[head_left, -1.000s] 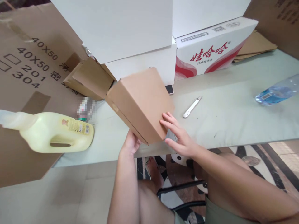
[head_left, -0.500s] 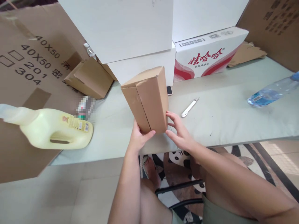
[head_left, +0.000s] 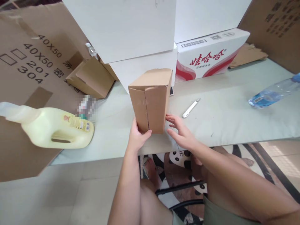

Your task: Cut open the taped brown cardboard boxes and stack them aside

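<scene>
A brown cardboard box [head_left: 156,106] stands upright near the table's front edge, its taped seam side facing me. My left hand [head_left: 138,137] grips its lower left corner, the thumb lying on the seam side and the other fingers hidden behind the box. My right hand [head_left: 181,132] is beside the lower right side with its fingers apart; the index fingertip is at the box's edge, and whether it touches cannot be told. A white utility knife [head_left: 191,108] lies to the right of the box. Behind the box, a dark phone-like object [head_left: 172,91] is partly hidden.
A yellow jug [head_left: 58,128] lies at the left, near a small cardboard box [head_left: 91,78]. White cartons [head_left: 131,28] and a red-and-white carton [head_left: 211,57] stand behind. A plastic bottle [head_left: 273,92] lies at the right of the table [head_left: 225,115].
The cardboard box has turned and now stands more upright, its top shifted to the right. My right hand's fingers have spread slightly away from its lower side.
</scene>
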`<state>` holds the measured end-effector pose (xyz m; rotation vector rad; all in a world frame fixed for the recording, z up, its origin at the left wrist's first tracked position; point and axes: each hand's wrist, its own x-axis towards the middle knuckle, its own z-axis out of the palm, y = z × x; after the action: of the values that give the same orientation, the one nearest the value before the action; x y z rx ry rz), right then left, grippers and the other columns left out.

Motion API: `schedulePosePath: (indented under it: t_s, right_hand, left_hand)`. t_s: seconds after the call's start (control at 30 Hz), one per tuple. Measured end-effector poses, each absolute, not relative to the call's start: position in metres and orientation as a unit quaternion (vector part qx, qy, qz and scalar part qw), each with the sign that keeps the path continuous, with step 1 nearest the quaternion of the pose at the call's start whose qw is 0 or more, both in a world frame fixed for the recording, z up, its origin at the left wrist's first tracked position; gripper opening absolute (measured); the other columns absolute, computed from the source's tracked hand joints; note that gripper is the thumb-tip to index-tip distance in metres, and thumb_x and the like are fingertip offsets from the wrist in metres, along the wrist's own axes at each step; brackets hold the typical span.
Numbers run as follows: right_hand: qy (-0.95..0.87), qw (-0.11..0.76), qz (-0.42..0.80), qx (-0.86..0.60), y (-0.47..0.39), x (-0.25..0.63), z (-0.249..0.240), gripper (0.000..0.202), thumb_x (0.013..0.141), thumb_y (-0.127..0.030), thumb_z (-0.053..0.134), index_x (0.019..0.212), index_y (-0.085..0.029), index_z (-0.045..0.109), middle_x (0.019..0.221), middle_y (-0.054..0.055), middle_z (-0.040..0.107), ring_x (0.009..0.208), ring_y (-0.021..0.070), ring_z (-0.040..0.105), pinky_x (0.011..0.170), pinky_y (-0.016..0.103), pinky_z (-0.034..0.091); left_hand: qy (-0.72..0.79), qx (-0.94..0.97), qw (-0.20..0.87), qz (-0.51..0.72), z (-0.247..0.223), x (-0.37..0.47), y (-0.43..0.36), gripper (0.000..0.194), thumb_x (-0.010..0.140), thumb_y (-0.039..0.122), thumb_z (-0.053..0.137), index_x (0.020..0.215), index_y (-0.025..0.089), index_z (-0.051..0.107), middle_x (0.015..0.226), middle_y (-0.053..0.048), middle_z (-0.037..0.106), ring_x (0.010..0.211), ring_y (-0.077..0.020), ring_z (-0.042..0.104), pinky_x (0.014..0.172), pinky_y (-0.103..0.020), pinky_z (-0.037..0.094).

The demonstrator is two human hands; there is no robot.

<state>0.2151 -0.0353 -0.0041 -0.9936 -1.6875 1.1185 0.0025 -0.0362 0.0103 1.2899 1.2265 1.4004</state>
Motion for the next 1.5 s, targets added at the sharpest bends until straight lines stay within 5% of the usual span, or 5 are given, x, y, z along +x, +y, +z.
schedulePosePath:
  t_s: [0.5,0.67,0.77,1.27,1.5]
  right_hand:
    - [-0.685,0.19,0.13,-0.691,0.012,0.262,-0.021,0.044,0.084,-0.041,0.06,0.122,-0.02,0.066,0.144,0.021,0.051,0.13,0.0452,0.049,0.102,0.068,0.043]
    - [-0.706,0.106,0.134,-0.687,0.016,0.266,-0.009,0.026,0.089,-0.03,0.051,0.091,-0.013,0.072,0.125,0.023,0.058,0.11,0.0381,0.062,0.095,0.053,0.051]
    - [-0.692,0.096,0.157,-0.698,0.015,0.266,-0.003,0.028,0.086,-0.017,0.05,0.106,-0.012,0.069,0.121,0.023,0.057,0.095,0.0336,0.067,0.087,0.048,0.053]
    - [-0.548,0.573,0.479,-0.377,-0.037,0.249,0.02,0.046,0.069,-0.013,0.049,0.111,-0.03,0.048,0.078,-0.003,0.061,0.062,0.015,0.051,0.055,0.028,0.041]
    - [-0.682,0.526,0.436,-0.262,-0.064,0.234,0.021,0.047,0.082,-0.007,0.045,0.121,-0.031,0.054,0.092,0.001,0.062,0.075,0.0166,0.058,0.062,0.031,0.047]
  left_hand:
    - [0.513,0.49,0.415,0.57,0.01,-0.005,-0.032,0.066,0.056,0.02,0.078,0.12,0.023,0.059,0.12,-0.009,0.065,0.117,-0.0318,0.06,0.099,-0.045,0.05]
    - [0.518,0.501,0.412,0.558,0.01,-0.003,-0.031,0.066,0.056,0.02,0.077,0.119,0.022,0.058,0.12,-0.01,0.065,0.114,-0.0304,0.061,0.095,-0.043,0.05]
    - [0.518,0.504,0.41,0.557,0.009,-0.002,-0.031,0.067,0.056,0.02,0.077,0.12,0.022,0.058,0.121,-0.01,0.065,0.115,-0.0307,0.06,0.095,-0.042,0.05]
    - [0.538,0.493,0.415,0.544,0.011,0.011,-0.031,0.07,0.054,0.008,0.07,0.122,0.022,0.055,0.118,-0.009,0.064,0.117,-0.032,0.06,0.099,-0.046,0.05]
    - [0.542,0.509,0.401,0.536,0.01,0.022,-0.03,0.071,0.054,0.008,0.07,0.122,0.023,0.054,0.12,-0.009,0.063,0.116,-0.0313,0.061,0.093,-0.043,0.053]
